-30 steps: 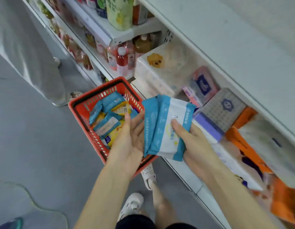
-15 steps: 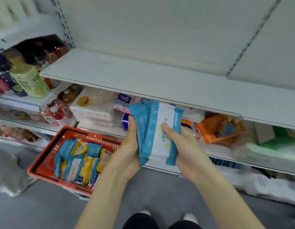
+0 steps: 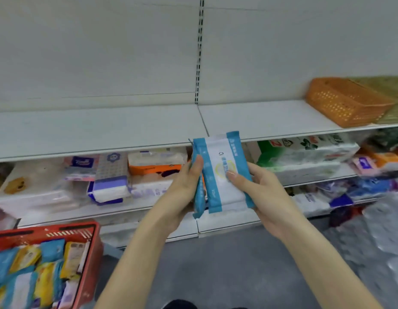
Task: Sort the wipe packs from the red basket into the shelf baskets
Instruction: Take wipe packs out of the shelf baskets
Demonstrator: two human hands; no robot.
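Observation:
I hold a small stack of blue-and-white wipe packs [image 3: 220, 172] upright in front of the shelf edge. My left hand [image 3: 184, 188] grips the stack's left side, thumb along its front. My right hand [image 3: 258, 192] holds the right side, thumb pressed on the front pack. The red basket [image 3: 91, 244] sits at the lower left on the floor, with several blue and yellow wipe packs [image 3: 35, 273] inside. An orange shelf basket [image 3: 340, 101] stands on the upper shelf at the far right, with an olive-green basket [image 3: 392, 99] beside it.
A long white shelf board [image 3: 100, 128] runs across the middle, bare to the left of the orange basket. Below it, shelves hold tissue and paper packs [image 3: 113, 179]. Grey floor [image 3: 238, 264] lies under my arms.
The view has swung right and upward: the red basket slid to the lower left and the orange and green shelf baskets came into sight. Both hands keep hold of the blue packs.

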